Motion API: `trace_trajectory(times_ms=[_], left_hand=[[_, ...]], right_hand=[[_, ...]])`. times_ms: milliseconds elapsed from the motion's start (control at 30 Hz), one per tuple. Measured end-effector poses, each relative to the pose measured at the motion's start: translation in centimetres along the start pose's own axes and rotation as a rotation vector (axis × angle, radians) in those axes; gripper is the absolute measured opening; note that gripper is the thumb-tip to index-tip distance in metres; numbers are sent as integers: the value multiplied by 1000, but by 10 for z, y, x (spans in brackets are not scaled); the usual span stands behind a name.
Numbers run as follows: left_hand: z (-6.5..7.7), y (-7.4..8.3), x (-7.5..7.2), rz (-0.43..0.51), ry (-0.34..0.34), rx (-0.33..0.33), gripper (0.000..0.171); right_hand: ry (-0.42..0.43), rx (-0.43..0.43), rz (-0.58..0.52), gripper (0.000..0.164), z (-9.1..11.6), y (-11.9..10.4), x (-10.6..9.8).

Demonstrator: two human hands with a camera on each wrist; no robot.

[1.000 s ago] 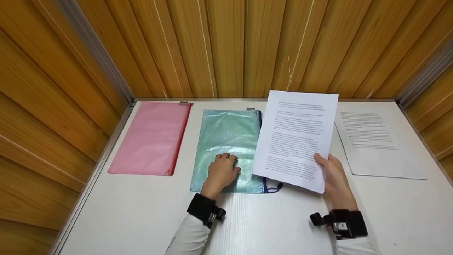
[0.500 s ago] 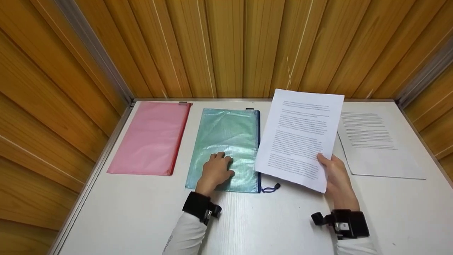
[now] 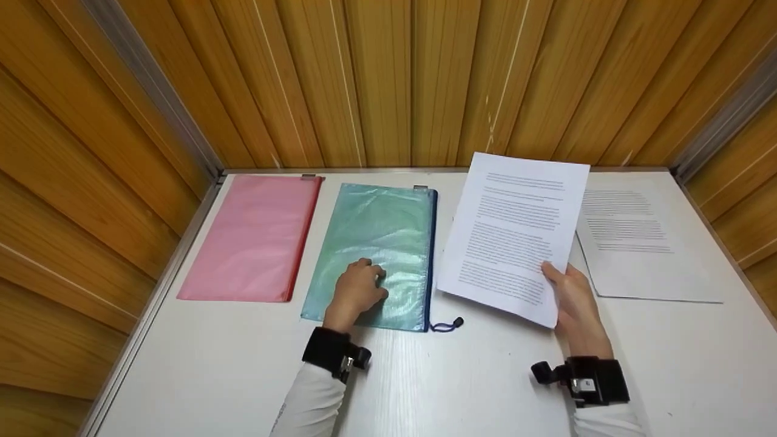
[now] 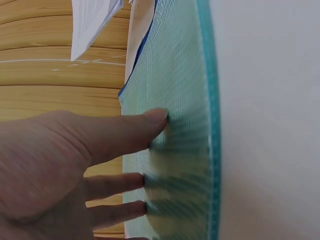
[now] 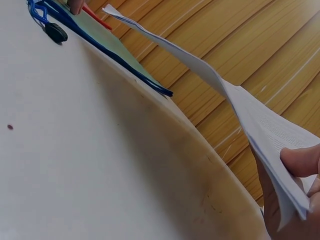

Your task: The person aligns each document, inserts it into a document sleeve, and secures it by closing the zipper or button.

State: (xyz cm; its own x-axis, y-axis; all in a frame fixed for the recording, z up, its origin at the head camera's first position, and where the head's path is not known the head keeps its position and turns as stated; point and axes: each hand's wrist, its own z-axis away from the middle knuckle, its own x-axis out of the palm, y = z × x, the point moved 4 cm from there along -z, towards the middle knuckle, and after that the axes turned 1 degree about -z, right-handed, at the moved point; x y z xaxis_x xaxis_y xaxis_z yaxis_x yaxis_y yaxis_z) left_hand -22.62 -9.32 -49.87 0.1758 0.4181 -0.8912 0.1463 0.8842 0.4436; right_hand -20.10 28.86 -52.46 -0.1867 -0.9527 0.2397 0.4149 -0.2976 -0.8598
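My right hand (image 3: 578, 300) grips a few printed paper sheets (image 3: 516, 237) by their lower right edge, thumb on the printed face. In the right wrist view the papers (image 5: 250, 112) show edge-on, lifted off the table. My left hand (image 3: 357, 288) rests with its fingertips on the green zip pouch (image 3: 388, 224), which lies flat with its dark blue zip along the right side. In the left wrist view the thumb and fingertips of the left hand (image 4: 75, 160) touch the pouch's surface without curling round it.
A pink zip pouch (image 3: 255, 237) with a red zip lies at the left of the white table (image 3: 461, 388). More printed paper (image 3: 655, 273) lies at the right. A blue cord with a black end (image 3: 458, 321) sticks out from the green pouch. Wood-patterned walls stand behind and beside.
The green pouch has slid left under my left hand, away from the papers and toward the pink pouch. My right hand with the papers has shifted only slightly.
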Motion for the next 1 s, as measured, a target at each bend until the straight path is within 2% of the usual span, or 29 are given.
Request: trace_trajectory(times_ms=[100,267,367,467,500,533,633,667,700,733,867,900,1000], left_hand=[[1,8,4,-41,57,29,28],[1,31,11,-44,88,72,22],[-1,47,16,-36,114,96,20],[-5,60,22,-58,142,130,18],[-11,59,33,-81,163,149,23],[-12,63,34,-99,171,160,24],[-16,73,39,-151,155,154,31],[-22,71,49,-182,170,150,34],[-24,74,50,-194,164,141,36],[-21,81,43,-201,143,119,35],[-24,85,45,-258,156,84,42],[-19,91,37,-254,139,75,42],[-18,92,36,-266,139,66,42]], right_hand=[[12,19,9,55,-1,0,-3],[35,36,21,65,-2,0,-9],[41,33,33,59,-2,-1,-12],[43,23,42,43,-2,-2,-14],[42,18,43,37,-2,-3,-15],[41,11,43,33,-2,-3,-17],[33,1,41,25,-2,-4,-20],[36,3,34,25,-2,-4,-21],[36,1,33,26,-2,-4,-22],[37,3,26,26,-2,-5,-24],[45,18,24,45,-2,-6,-30],[48,19,22,51,-1,-6,-32],[59,20,19,66,-1,-6,-38]])
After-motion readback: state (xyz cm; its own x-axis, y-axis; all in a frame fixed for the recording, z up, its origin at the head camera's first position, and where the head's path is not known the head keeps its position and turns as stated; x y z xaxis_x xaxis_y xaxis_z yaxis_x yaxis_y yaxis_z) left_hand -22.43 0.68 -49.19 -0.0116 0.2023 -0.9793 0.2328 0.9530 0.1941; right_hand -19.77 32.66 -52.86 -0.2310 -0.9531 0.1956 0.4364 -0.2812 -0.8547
